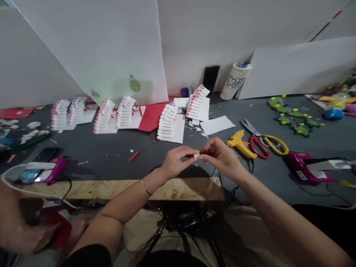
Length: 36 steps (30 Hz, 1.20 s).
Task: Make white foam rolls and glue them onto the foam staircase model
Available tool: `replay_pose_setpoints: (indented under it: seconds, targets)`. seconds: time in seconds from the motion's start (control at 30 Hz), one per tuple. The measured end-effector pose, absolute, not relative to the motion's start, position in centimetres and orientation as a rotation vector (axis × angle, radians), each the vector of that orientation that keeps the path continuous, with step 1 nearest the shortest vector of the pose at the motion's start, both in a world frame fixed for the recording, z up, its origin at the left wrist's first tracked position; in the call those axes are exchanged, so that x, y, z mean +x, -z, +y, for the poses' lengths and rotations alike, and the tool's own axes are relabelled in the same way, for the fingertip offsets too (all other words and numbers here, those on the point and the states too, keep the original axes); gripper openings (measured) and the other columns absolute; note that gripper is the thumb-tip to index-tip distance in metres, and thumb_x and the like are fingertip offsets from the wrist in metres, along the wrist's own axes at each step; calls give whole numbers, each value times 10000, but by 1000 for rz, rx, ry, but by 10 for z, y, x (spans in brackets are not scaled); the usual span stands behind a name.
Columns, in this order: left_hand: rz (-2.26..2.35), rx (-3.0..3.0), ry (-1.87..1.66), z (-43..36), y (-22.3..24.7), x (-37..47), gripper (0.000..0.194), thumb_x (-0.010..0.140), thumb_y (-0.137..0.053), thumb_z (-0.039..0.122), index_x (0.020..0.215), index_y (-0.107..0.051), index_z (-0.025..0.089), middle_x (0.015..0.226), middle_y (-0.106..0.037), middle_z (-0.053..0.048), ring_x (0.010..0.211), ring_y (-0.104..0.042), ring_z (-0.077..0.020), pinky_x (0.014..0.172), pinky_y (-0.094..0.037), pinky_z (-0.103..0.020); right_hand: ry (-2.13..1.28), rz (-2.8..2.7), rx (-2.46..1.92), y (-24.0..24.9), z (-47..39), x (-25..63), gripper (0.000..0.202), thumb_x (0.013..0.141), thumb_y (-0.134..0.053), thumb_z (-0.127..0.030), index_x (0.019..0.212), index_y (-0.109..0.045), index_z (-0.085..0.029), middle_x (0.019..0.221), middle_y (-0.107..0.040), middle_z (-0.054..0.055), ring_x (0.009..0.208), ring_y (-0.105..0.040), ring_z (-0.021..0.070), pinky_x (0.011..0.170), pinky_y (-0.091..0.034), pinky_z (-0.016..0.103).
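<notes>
Between the fingertips of both hands is a small white piece (196,156), too small to tell its kind. My left hand (178,160) pinches it from the left, and my right hand (219,155) pinches it from the right, above the table's front edge. Beyond the hands stands a stepped row of white sticks (167,122) on a white card. Behind it a similar row with red tips (197,101) rests on another card. A blank white card (217,125) lies just past my right hand, among white scraps.
Right of my hands are a yellow glue gun (239,144), scissors (264,142) and a purple power strip (307,168). A white cup (235,81) and a dark phone (211,78) stand at the wall. At lower left, another person's hands (30,235) hold something red.
</notes>
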<state>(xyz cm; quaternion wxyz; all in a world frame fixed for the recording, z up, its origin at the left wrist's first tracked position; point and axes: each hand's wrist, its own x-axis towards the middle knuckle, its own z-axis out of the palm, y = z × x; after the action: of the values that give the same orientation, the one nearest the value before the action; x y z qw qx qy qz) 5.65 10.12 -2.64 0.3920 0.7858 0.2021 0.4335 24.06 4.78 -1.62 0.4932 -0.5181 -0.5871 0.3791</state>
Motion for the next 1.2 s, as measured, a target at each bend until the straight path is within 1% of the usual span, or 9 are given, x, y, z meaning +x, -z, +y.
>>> replay_pose_setpoints:
  seconds: [0.07, 0.2, 0.33, 0.43, 0.67, 0.77, 0.9, 0.97, 1.2]
  targets:
    - [505, 2017, -1107, 101, 26, 57, 148, 822, -660, 243, 943, -717, 180, 900, -739, -70, 783, -689, -140, 690, -576, -248, -920, -1456, -1283, 14, 47, 240, 304, 728, -722, -454, 768, -530, -222, 698, -651, -4, 578, -593, 127, 546, -495, 257]
    - [649, 1939, -1160, 98, 28, 60, 151, 820, -656, 260, 937, -719, 186, 906, -739, -66, 788, -690, -143, 682, -579, -251, -693, -1461, -1390, 13, 46, 234, 252, 755, -690, -449, 717, -613, -212, 656, -663, 11, 552, -582, 133, 541, -484, 265]
    - [781, 1829, -1176, 97, 33, 63, 159, 808, -666, 279, 927, -724, 190, 902, -740, -61, 770, -693, -147, 697, -583, -261, -668, -1438, -1382, 17, 46, 227, 197, 785, -658, -413, 802, -680, -218, 730, -708, 39, 612, -640, 166, 574, -511, 289]
    - [804, 1768, -1167, 99, 35, 64, 180, 792, -683, 291, 931, -727, 185, 889, -739, -60, 758, -695, -149, 699, -586, -265, -684, -1440, -1346, 20, 46, 225, 180, 804, -629, -386, 839, -695, -222, 744, -708, 37, 622, -641, 166, 601, -519, 303]
    - [762, 1799, -1132, 99, 38, 63, 195, 805, -674, 295, 962, -728, 194, 897, -740, -64, 775, -695, -154, 700, -586, -273, -667, -1478, -1342, 19, 46, 228, 144, 806, -627, -362, 795, -685, -232, 762, -691, 36, 667, -622, 166, 599, -496, 300]
    - [715, 1872, -1144, 99, 37, 61, 176, 814, -666, 273, 958, -726, 192, 911, -740, -70, 794, -693, -153, 700, -583, -267, -815, -1395, -1308, 19, 48, 228, 143, 777, -664, -364, 794, -631, -226, 743, -675, 20, 653, -618, 153, 602, -502, 291]
    - [625, 1970, -1159, 100, 36, 59, 171, 838, -639, 269, 967, -719, 189, 927, -739, -77, 811, -692, -153, 691, -580, -259, -1043, -1187, -1235, 18, 50, 229, 346, 689, -742, -388, 802, -448, -244, 674, -615, -44, 559, -592, 122, 538, -495, 265]
    - [593, 2030, -1152, 101, 36, 59, 173, 850, -626, 273, 973, -717, 193, 932, -738, -78, 815, -693, -154, 714, -580, -270, -1128, -1155, -1238, 16, 51, 230, 415, 668, -752, -402, 800, -389, -252, 660, -607, -60, 536, -584, 115, 520, -494, 263]
    - [532, 2209, -1140, 103, 35, 59, 165, 866, -600, 242, 984, -707, 199, 940, -741, -75, 848, -696, -156, 784, -574, -287, -1254, -1182, -1284, 12, 51, 235, 432, 682, -729, -405, 803, -344, -253, 654, -610, -62, 538, -591, 114, 515, -495, 265]
